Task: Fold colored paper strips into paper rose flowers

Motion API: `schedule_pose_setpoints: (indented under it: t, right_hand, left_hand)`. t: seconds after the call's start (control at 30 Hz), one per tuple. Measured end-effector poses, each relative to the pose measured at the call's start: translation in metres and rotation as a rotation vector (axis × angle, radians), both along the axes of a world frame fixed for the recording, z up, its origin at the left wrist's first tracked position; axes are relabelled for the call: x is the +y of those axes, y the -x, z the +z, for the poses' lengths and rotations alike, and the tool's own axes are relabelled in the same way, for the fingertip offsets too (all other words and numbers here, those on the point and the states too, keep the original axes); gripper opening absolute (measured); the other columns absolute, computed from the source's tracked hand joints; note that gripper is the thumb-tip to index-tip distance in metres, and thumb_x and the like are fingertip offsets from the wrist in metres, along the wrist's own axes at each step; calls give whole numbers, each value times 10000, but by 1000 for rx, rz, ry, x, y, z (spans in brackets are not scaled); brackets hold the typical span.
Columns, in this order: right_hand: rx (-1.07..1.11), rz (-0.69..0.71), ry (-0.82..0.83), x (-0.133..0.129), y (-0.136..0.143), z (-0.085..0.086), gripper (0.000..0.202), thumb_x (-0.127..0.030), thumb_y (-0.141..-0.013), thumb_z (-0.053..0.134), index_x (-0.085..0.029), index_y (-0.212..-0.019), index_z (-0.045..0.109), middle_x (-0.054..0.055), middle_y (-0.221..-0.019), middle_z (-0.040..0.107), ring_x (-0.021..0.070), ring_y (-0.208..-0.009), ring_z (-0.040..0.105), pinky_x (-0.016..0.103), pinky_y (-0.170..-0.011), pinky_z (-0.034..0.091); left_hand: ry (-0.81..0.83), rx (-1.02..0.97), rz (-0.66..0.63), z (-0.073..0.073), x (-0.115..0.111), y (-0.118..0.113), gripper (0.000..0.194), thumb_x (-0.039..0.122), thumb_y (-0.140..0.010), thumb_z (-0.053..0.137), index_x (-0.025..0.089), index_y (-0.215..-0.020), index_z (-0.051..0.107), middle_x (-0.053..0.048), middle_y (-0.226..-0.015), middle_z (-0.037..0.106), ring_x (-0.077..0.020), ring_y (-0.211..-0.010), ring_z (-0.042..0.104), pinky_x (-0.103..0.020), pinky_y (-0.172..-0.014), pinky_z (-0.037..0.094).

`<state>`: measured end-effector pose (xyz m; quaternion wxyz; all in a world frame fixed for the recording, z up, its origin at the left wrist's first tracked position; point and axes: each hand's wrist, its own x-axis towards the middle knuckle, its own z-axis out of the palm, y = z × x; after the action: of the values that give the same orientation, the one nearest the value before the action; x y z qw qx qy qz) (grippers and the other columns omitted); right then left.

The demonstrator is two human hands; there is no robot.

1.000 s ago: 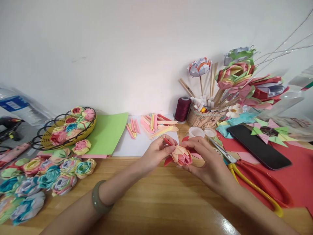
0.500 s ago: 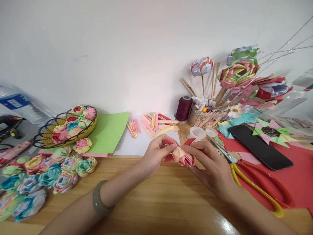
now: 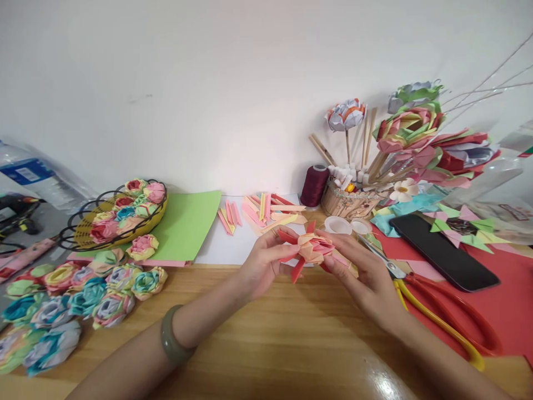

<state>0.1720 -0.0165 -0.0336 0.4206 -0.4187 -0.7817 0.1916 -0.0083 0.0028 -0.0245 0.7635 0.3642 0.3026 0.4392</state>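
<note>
Between my two hands, above the wooden table, is a folded paper flower with peach and pink petals in the middle and red strips sticking out around it. My left hand pinches its left side, thumb on top, with a bracelet on the wrist. On the other side my right hand grips the flower with thumb and fingers. Just behind lie folded paper strips in pink, yellow, peach and red, on a white sheet. The undersides of the flower are hidden by my fingers.
On the left, several paper flowers lie beside a yellow basket of more flowers and a green sheet. To the right are scissors, a black phone, red paper, a thread spool and a pot of sticks and flowers.
The paper flower has been turned and tipped in my hands, so its red strips now point up and down at the left. My right thumb has come round to the near side.
</note>
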Motion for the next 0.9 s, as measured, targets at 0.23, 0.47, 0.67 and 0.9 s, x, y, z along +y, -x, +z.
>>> schedule_pose_setpoints:
  t: [0.23, 0.47, 0.67, 0.9]
  right_hand:
    - [-136, -4, -244, 4, 4, -7, 405, -159, -875, 417, -235, -1273, 428, 96, -1113, 536, 230, -1033, 453, 417, -855, 400]
    - [-220, 83, -156, -1, 2, -3, 490, -269, -890, 371, -236, -1365, 258, 106, -1201, 426, 265, -1137, 334, 491, -918, 340]
    - [-288, -54, -294, -1, 8, -9, 445, -200, -890, 386, -270, -1327, 336, 102, -1065, 471, 252, -993, 393, 445, -800, 395]
    - [-400, -211, -478, -4, 12, -9, 448, -149, -855, 448, -216, -1296, 401, 113, -965, 515, 246, -869, 408, 406, -713, 407]
  left_hand:
    - [-31, 88, 77, -4, -3, -5, 250, 238, -628, 704, 175, -768, 508, 25, -725, 559, -93, -595, 568, -190, -456, 468]
    - [-12, 73, 48, -13, -4, -5, 267, 258, -624, 711, 179, -849, 590, -6, -780, 607, -103, -627, 574, -207, -481, 487]
    - [30, 66, 23, -16, -1, -3, 235, 246, -623, 716, 174, -830, 635, -27, -808, 632, -121, -662, 592, -224, -507, 502]
    - [-89, 55, 16, -18, -4, -4, 165, 249, -680, 668, 204, -837, 695, -43, -906, 571, -147, -765, 584, -234, -546, 509]
